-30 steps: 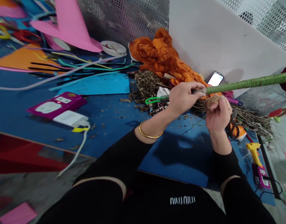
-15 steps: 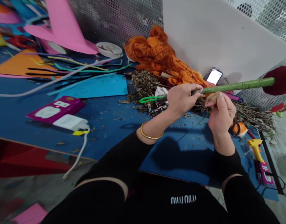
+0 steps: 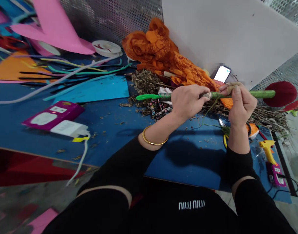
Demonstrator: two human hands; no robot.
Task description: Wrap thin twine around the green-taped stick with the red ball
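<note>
Raised since half a second ago, the right hand (image 3: 242, 104) has come up from below the green stick (image 3: 214, 95) onto it, and the stick's right end has dipped, bringing its dark red ball (image 3: 280, 93) fully into view. Far left of the left hand (image 3: 188, 101), a purple power strip (image 3: 55, 113) lies on the bench (image 3: 110, 143) with a white adapter (image 3: 68, 127) beside it. Beyond these, still left of that hand, are a pink paper hat (image 3: 57, 29) and a blue sheet (image 3: 95, 89). A green loop (image 3: 147, 97) sticks out just left of the left hand, which is clamped on the stick. Behind that hand are dried stalks (image 3: 144, 81) and a bunched orange cloth (image 3: 149, 45); a phone (image 3: 222, 74) stands behind the gap between the hands. Below the stick, scissors (image 3: 225, 140) lie just left of the right wrist. The right hand's fingers close over the stick; whatever they pinch is hard to make out. Right of and nearer than this hand lies a yellow glue gun (image 3: 268, 152).
</note>
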